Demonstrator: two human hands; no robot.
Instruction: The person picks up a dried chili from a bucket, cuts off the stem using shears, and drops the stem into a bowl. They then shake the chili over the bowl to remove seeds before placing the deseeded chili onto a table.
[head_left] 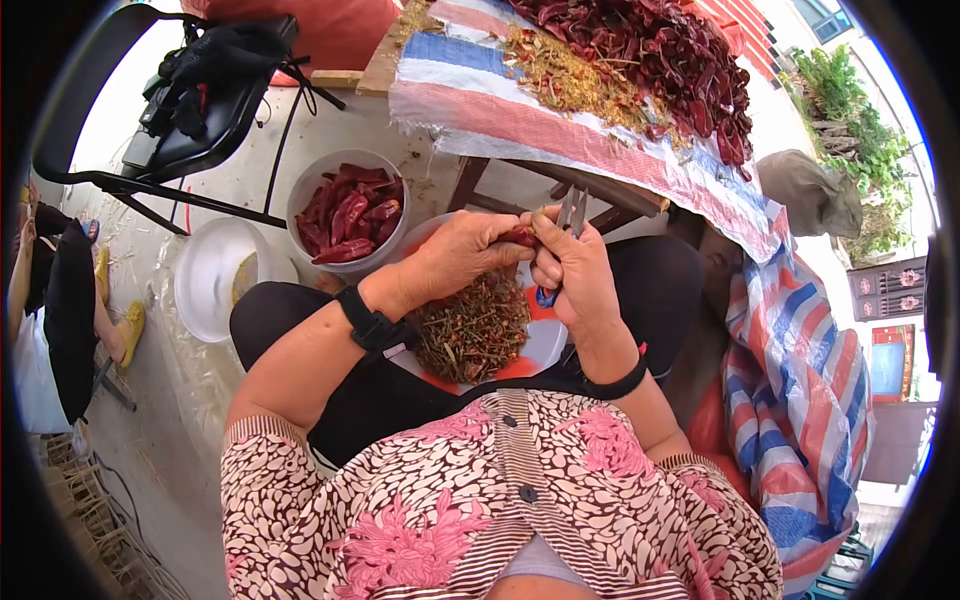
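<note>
Striped sheet beyond the fingers; pinching red chili between left hand and right hand, scissors grasped in the latter; needing care near the blades.

The scissors have smooth metal blades and a blue plastic handle; the pepper looks glossy. At ten o'clock, the tub is smooth plastic; at one, the sheet is woven plastic; at six, the shirt is matt cloth
</note>
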